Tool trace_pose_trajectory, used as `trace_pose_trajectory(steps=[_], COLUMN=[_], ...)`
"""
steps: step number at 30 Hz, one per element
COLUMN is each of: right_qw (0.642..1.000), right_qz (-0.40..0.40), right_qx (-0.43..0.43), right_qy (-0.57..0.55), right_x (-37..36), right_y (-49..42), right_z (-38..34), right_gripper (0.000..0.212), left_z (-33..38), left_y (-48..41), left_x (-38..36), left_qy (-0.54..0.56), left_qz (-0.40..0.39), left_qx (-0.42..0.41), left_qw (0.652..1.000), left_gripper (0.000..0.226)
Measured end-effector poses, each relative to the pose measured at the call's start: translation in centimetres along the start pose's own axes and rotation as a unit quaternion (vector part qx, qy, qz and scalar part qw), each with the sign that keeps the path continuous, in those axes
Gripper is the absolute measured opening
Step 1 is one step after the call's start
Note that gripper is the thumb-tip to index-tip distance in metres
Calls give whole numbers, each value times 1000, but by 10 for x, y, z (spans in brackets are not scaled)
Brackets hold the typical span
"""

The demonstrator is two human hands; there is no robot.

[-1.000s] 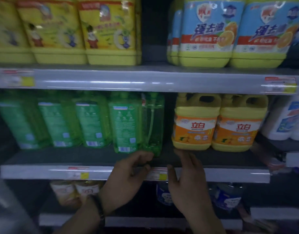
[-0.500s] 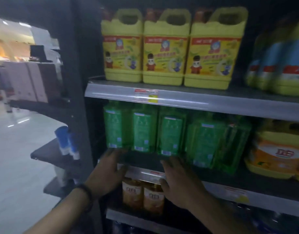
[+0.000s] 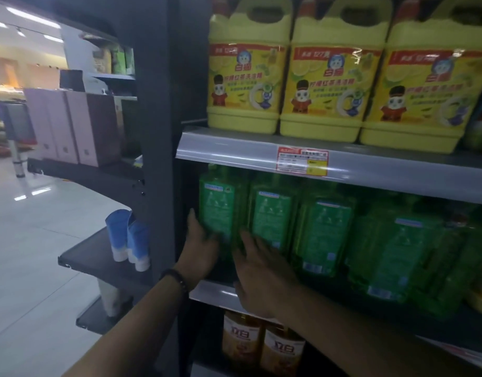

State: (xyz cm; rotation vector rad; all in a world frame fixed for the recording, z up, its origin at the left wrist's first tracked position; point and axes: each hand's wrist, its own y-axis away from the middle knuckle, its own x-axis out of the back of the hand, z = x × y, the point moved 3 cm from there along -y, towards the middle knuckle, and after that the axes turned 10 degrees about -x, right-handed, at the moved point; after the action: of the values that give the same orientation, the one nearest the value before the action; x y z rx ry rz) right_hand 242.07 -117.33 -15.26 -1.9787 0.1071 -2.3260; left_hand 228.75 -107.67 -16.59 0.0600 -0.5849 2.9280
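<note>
Several green detergent bottles stand in a row on the middle shelf (image 3: 207, 293). My left hand (image 3: 200, 247) reaches up to the leftmost green bottle (image 3: 216, 205), palm against its left side and lower front, fingers wrapped round its base. My right hand (image 3: 258, 270) lies flat with straight fingers against the bottom of the second green bottle (image 3: 272, 216), just right of the first. A dark bead bracelet (image 3: 175, 277) sits on my left wrist.
Three large yellow jugs (image 3: 329, 77) stand on the upper shelf (image 3: 234, 148), which carries a red price tag (image 3: 302, 160). Amber bottles (image 3: 261, 346) sit on the shelf below. A dark upright post (image 3: 163, 131) bounds the shelving on the left; blue tubes (image 3: 128, 240) stand on a side shelf.
The view swung left along the shelf. Both hands rose from the shelf's front edge to the two leftmost green bottles; my left hand now wraps the first one.
</note>
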Motion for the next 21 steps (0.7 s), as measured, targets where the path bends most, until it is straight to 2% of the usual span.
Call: trace_pose_trajectory(steps=[3,6,7,11,15,18,21], right_qw=[999,997,996,986,975,969,954], right_qz=[5,9,2,-58,-56,-44,-28], right_qx=[-10,-3,9,44,32,40,41], right_qy=[-46,-76,-86,-152,-213,-241,-296], right_x=[-9,-14,-17,-19,-19,-22,-17], right_y=[-4,-6,-6,-6,-9,-12,-13], right_z=[0,3,3,3,-1,-1,-4], right_gripper=[83,82,82,99,111,104,79], left_z=[-5,1,1,0,7,14,12], left_y=[-14,-12,-10,0,19,41,62], left_x=[-2,-11,-13,-13,-6,-3,1], left_qy=[43,42,39,33,8,3,-7], left_qz=[18,31,37,28,58,66,54], left_qx=[58,30,12,-5,-20,-16,-23], left_qw=[997,998,998,999,998,998,998], left_gripper=[85,41,35,46,55,61,69])
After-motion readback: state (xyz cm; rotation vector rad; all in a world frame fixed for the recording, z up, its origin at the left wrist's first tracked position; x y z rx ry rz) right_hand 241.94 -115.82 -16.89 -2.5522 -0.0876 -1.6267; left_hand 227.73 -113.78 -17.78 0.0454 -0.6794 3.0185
